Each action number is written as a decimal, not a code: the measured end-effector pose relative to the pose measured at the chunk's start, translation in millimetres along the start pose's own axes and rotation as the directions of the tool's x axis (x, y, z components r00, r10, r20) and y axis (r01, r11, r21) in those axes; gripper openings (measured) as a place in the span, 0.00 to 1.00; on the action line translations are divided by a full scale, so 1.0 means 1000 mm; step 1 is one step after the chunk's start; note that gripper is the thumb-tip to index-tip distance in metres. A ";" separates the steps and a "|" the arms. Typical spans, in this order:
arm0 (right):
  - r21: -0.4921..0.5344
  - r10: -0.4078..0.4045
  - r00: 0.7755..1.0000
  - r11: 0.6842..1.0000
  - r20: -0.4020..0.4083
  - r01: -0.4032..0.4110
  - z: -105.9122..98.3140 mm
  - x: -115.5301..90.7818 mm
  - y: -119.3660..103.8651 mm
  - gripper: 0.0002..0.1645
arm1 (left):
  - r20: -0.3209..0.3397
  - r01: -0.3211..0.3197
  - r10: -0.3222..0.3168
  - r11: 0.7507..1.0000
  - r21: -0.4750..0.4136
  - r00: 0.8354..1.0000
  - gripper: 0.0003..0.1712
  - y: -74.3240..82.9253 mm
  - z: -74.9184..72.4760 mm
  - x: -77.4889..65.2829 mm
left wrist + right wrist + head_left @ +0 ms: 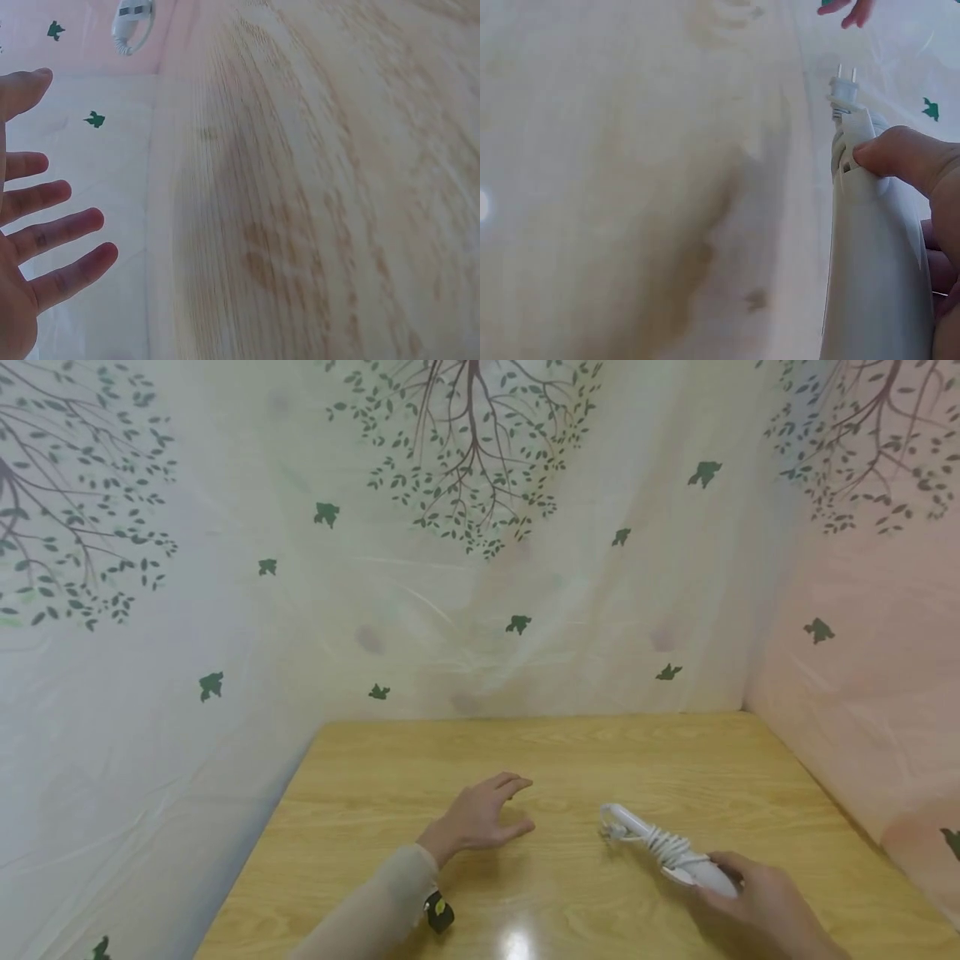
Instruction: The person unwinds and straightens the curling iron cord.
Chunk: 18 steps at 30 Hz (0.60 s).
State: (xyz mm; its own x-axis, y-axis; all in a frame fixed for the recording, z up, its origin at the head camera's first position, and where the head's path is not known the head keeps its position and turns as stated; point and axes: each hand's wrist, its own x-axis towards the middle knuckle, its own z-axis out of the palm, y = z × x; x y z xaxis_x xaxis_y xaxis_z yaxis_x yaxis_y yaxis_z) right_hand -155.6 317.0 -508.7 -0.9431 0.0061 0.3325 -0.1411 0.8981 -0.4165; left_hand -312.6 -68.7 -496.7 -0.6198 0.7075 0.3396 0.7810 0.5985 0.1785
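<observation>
A long white electrical device point(716, 872) with its white cord wound round it is held in my right hand point(768, 906) over the right part of the table. In the right wrist view, the thumb point(904, 154) presses on the side of the smooth white body point(874, 255). A two-pin plug point(844, 90) sticks out at the far end; the exact kind of device is unclear. Farther left, my left hand point(480, 817) hovers over the table with fingers extended and spread, holding nothing. The left wrist view catches part of the device point(133, 19) at its top edge.
Below both hands lies a wood-grain table point(390, 760). Pale sheeting with printed trees and green birds point(517, 624) hangs behind it and along both sides. A small black item point(438, 912) sits at the left sleeve cuff.
</observation>
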 end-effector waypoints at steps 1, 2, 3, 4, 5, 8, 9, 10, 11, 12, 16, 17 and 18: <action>0.005 -0.032 0.999 0.999 -0.021 0.032 -0.001 0.004 -0.001 0.27 | -0.002 -0.001 0.001 1.000 -0.001 1.000 0.36 0.000 -0.001 0.000; 0.004 -0.060 0.997 0.998 -0.042 0.061 -0.002 0.007 -0.001 0.25 | -0.006 -0.002 0.002 1.000 -0.001 1.000 0.36 0.000 -0.001 0.000; 0.000 -0.083 0.995 0.997 -0.062 0.083 -0.003 0.011 -0.003 0.24 | -0.008 -0.002 0.002 1.000 -0.002 1.000 0.36 0.000 -0.002 0.000; 0.005 -0.098 0.993 0.995 -0.068 0.099 -0.003 0.015 -0.004 0.23 | -0.011 0.000 0.000 1.000 -0.005 1.000 0.36 0.000 -0.003 0.000; 0.001 -0.117 0.990 0.993 -0.082 0.117 -0.004 0.019 -0.005 0.22 | -0.013 0.004 -0.004 1.000 -0.011 1.000 0.35 0.000 -0.004 0.000; 0.000 -0.135 0.987 0.991 -0.088 0.136 -0.004 0.031 -0.011 0.22 | -0.013 0.021 -0.022 1.000 -0.023 1.000 0.35 0.000 -0.007 -0.001; 0.005 -0.138 0.987 0.990 -0.087 0.139 -0.004 0.034 -0.014 0.22 | -0.012 0.029 -0.029 0.999 -0.028 1.000 0.35 0.000 -0.009 -0.001; 0.010 -0.139 0.987 0.990 -0.078 0.140 -0.004 0.038 -0.016 0.23 | -0.012 0.040 -0.040 0.999 -0.037 0.999 0.35 0.000 -0.010 -0.001; 0.012 -0.134 0.989 0.991 -0.067 0.136 -0.003 0.041 -0.019 0.23 | -0.011 0.049 -0.049 0.998 -0.045 0.999 0.35 -0.002 -0.012 -0.002; 0.016 -0.126 0.991 0.992 -0.049 0.127 -0.003 0.045 -0.022 0.23 | -0.012 0.056 -0.057 0.997 -0.057 0.998 0.34 -0.003 -0.014 -0.002; 0.026 -0.133 0.991 0.991 -0.020 0.134 -0.004 0.060 -0.034 0.25 | -0.044 0.079 -0.087 0.985 -0.152 0.995 0.33 -0.009 -0.024 -0.002; 0.029 -0.137 0.990 0.990 -0.020 0.138 -0.004 0.064 -0.037 0.25 | -0.053 0.077 -0.087 0.981 -0.176 0.995 0.32 -0.010 -0.026 -0.002; 0.033 -0.142 0.990 0.989 -0.019 0.142 -0.004 0.067 -0.040 0.25 | -0.061 0.075 -0.089 0.977 -0.201 0.994 0.32 -0.011 -0.028 -0.001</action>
State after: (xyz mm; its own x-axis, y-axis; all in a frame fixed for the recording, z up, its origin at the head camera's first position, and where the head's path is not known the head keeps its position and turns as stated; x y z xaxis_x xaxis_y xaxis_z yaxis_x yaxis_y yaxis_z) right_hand -212.3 283.0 -466.0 -0.9078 -0.1132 0.4039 -0.2836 0.8750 -0.3923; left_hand -318.4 -87.2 -473.1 -0.6813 0.6267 0.3783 0.7314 0.5625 0.3855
